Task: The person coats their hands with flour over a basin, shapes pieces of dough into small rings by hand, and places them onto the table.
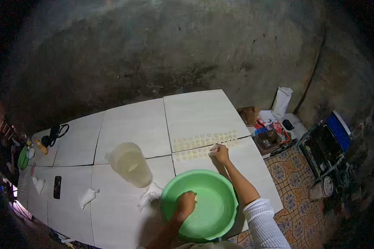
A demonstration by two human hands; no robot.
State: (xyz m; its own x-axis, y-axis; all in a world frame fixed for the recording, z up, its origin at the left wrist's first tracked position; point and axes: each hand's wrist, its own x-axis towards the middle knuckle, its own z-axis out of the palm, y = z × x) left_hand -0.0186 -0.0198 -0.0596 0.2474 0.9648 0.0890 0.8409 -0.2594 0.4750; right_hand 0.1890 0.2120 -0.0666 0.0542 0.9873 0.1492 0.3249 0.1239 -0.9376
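Inside a wide green basin (pixel 232 207), my left hand (pixel 186 204) is closed, with a bit of pale dough showing at its fingertips. My right hand (pixel 221 153) reaches past the basin to the tabletop, its fingers pinched at the end of a row of small pale dough pieces (pixel 195 154). What sits between those fingertips is mostly hidden, but looks like one such piece. Several rows of these pieces lie on the white table (pixel 203 110). Left of the basin stands a large translucent pitcher (pixel 131 165) of cloudy liquid.
A crumpled clear plastic bag (pixel 149 195) lies between pitcher and basin. Farther left are a tied white bag (pixel 87 197), a black phone (pixel 57 187) and a yellow bottle (pixel 41 147). Right of the table, clutter (pixel 270 135) and a bucket (pixel 322 189) stand near the tiled floor (pixel 295 178).
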